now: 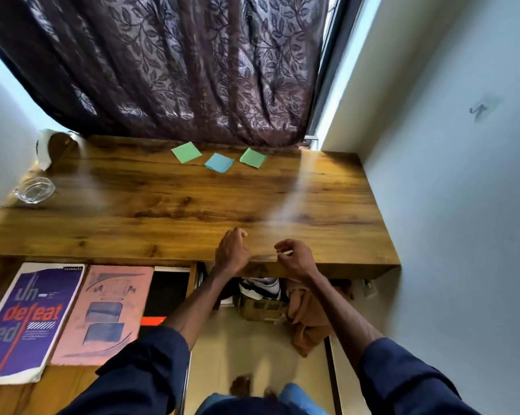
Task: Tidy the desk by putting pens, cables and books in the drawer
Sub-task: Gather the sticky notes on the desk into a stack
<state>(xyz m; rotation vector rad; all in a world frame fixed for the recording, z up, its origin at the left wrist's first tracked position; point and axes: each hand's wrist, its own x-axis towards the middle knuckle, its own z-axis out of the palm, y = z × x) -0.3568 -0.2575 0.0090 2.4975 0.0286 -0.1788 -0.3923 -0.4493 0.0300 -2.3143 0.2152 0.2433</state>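
Observation:
The drawer [73, 381] stands pulled out at the lower left under the wooden desk [178, 199]. In it lie a purple book [28, 322], a pink book [103, 313] and a black book [166, 295], side by side. My left hand [232, 251] hovers over the desk's front edge with its fingers loosely curled and nothing in it. A little to its right, my right hand [294, 256] hangs the same way, also holding nothing. No pens or cables show on the desk top.
Three sticky-note pads, green [186, 152], blue [219, 162] and green [252, 157], lie at the desk's back by the dark curtain [178, 70]. A glass ashtray [34, 190] and a paper roll [48, 148] sit at the far left. Shoes [261, 287] and brown cloth [306, 319] lie underneath.

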